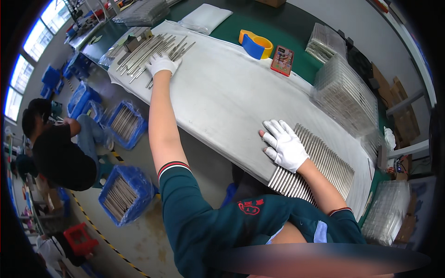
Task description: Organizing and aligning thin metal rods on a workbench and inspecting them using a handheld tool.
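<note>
two gloved hands, one tape dispenser, one phone, three blue bins

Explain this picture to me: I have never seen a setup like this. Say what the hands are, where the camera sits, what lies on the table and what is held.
No machine here: a person works with two white-gloved hands. The one picture comes from a fisheye camera on their head, looking down, so straight edges bend. The left hand reaches out onto a loose pile of metal rods. The right hand lies flat on a neat row of rods, fingers spread. Both rest on a grey sheet over a green table. Neither hand clearly grips anything.
</note>
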Demonstrator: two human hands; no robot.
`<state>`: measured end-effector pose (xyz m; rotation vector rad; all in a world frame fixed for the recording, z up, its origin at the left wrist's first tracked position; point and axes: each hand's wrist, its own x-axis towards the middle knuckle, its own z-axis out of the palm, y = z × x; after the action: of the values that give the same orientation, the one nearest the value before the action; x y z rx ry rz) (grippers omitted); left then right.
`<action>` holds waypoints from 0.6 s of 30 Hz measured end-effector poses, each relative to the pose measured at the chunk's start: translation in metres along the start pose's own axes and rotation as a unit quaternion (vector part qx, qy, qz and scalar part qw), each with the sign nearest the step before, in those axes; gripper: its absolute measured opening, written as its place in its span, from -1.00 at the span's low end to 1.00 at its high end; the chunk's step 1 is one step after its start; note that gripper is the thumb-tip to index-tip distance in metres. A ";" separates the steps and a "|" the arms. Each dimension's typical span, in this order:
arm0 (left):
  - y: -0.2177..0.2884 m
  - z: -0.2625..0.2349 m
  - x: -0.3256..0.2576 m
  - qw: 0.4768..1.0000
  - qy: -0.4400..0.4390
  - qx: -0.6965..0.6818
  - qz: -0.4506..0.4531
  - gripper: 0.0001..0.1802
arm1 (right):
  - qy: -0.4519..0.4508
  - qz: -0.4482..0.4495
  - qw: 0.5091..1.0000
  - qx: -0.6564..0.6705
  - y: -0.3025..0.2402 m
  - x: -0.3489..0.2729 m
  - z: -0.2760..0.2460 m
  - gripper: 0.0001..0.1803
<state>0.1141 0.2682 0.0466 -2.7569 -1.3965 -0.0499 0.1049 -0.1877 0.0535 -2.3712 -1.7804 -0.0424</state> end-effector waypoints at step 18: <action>-0.005 0.010 -0.015 0.983 0.126 -0.030 0.129 -0.33 | 0.004 -0.002 1.000 0.003 0.000 -0.002 0.004 -0.51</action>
<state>0.1015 0.2601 0.0365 -2.8306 -0.9869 -0.4195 0.1043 -0.1886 0.0491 -2.3610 -1.7780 -0.0487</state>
